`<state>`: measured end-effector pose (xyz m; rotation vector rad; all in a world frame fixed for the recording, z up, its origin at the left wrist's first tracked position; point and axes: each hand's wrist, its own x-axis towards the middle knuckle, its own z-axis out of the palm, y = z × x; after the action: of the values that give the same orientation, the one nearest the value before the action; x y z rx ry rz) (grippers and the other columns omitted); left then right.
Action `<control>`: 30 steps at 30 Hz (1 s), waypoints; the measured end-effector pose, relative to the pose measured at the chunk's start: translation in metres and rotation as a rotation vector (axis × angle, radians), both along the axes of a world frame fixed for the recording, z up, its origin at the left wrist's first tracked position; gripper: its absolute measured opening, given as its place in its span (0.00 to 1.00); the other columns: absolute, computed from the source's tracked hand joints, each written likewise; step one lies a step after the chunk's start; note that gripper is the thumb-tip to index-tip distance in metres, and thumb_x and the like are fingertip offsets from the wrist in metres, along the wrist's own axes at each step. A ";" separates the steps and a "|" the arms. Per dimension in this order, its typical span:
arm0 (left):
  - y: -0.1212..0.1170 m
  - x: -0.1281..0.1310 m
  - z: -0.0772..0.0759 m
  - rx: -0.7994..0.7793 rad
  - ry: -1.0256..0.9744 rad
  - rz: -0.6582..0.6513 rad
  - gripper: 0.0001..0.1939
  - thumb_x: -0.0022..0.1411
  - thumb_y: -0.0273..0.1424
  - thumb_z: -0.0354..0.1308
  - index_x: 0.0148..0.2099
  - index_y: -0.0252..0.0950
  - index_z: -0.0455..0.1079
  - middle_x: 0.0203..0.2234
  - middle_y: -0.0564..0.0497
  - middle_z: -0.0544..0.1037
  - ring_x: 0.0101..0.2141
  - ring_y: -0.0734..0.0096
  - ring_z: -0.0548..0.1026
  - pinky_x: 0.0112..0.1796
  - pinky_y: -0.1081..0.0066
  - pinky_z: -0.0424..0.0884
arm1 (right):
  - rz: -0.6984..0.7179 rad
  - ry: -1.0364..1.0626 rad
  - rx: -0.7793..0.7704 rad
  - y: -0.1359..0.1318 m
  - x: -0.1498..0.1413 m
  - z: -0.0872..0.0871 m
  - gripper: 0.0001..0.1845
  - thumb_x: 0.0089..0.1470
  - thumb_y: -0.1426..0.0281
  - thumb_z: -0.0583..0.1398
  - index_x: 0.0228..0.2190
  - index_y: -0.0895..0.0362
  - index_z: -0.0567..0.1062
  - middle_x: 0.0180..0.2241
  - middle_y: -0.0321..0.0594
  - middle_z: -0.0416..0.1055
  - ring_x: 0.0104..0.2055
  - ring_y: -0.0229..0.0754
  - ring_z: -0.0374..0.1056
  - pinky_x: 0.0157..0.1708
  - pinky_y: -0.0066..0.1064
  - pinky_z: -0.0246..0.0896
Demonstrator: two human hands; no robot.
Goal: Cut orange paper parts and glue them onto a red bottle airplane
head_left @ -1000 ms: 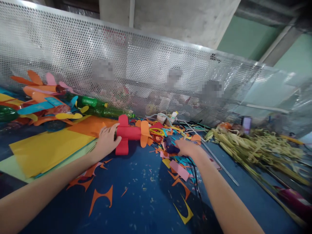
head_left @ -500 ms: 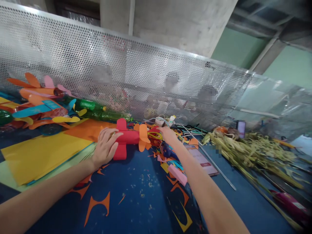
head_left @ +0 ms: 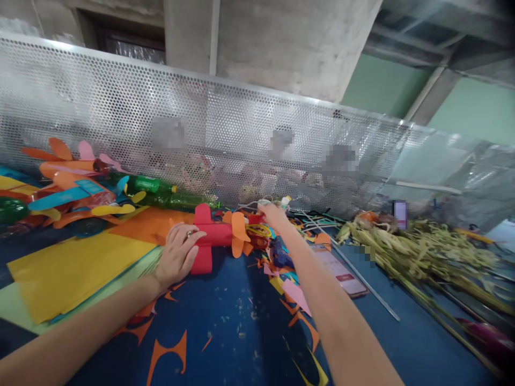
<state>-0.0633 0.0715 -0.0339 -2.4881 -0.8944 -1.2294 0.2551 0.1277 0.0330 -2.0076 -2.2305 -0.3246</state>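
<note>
My left hand (head_left: 179, 252) is closed around the tail end of a red paper airplane (head_left: 219, 235) lying on the blue table. An orange paper propeller (head_left: 240, 234) sits at its right end. Past that nose, my right hand (head_left: 274, 214) reaches into a cluttered pile, fingers bent down over a whitish round item that they mostly cover. What they grip is too small to make out. Right beside these fingers are a small white bottle with a yellow cap (head_left: 285, 202), a red scrap and a yellow looped band (head_left: 259, 230).
Coloured paper sheets (head_left: 80, 273) lie at left, below finished paper planes (head_left: 72, 171) and green bottles (head_left: 161, 193). Paper scraps (head_left: 171, 351) litter the table. A phone (head_left: 341, 273), a thin rod (head_left: 370, 289) and dried husks (head_left: 402, 252) lie right. A perforated metal screen (head_left: 241, 118) stands behind.
My right hand has shifted slightly left and away from me, from the red scrap onto the whitish round item. My left hand stays on the red airplane. The view has tilted up slightly.
</note>
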 end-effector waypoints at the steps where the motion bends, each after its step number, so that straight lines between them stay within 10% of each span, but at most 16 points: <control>1: 0.001 0.000 -0.001 -0.003 0.000 0.004 0.18 0.58 0.26 0.43 0.50 0.38 0.63 0.44 0.44 0.65 0.47 0.58 0.62 0.53 0.51 0.52 | -0.008 0.046 -0.002 -0.004 0.005 0.006 0.16 0.57 0.67 0.55 0.46 0.59 0.67 0.46 0.44 0.65 0.43 0.43 0.66 0.41 0.41 0.64; 9: -0.019 0.008 0.027 -0.058 -0.243 0.008 0.15 0.61 0.29 0.42 0.46 0.35 0.66 0.42 0.43 0.67 0.46 0.59 0.64 0.50 0.55 0.58 | 0.248 0.487 -0.178 -0.098 -0.009 0.022 0.17 0.60 0.69 0.49 0.48 0.57 0.68 0.45 0.40 0.71 0.43 0.39 0.68 0.41 0.29 0.64; 16: -0.080 0.062 0.024 -0.925 -0.143 -0.375 0.12 0.58 0.34 0.52 0.44 0.37 0.67 0.33 0.50 0.76 0.33 0.70 0.74 0.33 0.72 0.70 | 0.373 0.924 -0.444 -0.175 -0.040 -0.033 0.13 0.53 0.67 0.57 0.41 0.57 0.73 0.37 0.39 0.74 0.38 0.39 0.69 0.36 0.28 0.63; 21: -0.081 0.066 -0.004 -0.931 0.041 -0.332 0.07 0.57 0.31 0.54 0.36 0.37 0.73 0.29 0.53 0.76 0.28 0.73 0.73 0.30 0.75 0.69 | 0.243 0.742 -0.251 -0.188 -0.043 -0.060 0.08 0.52 0.70 0.57 0.33 0.55 0.76 0.35 0.37 0.75 0.37 0.40 0.69 0.38 0.30 0.61; 30: -0.072 0.064 -0.006 -0.777 0.116 -0.380 0.09 0.58 0.27 0.55 0.40 0.39 0.75 0.32 0.52 0.75 0.34 0.73 0.73 0.36 0.74 0.69 | 0.336 0.628 -0.224 -0.187 -0.034 -0.066 0.07 0.52 0.74 0.58 0.33 0.54 0.75 0.34 0.37 0.73 0.38 0.39 0.67 0.39 0.32 0.60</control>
<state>0.0010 -0.0004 -0.0397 -3.4309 -1.0466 -0.9176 0.2216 -0.0594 -0.0328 -1.4776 -2.1710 0.5360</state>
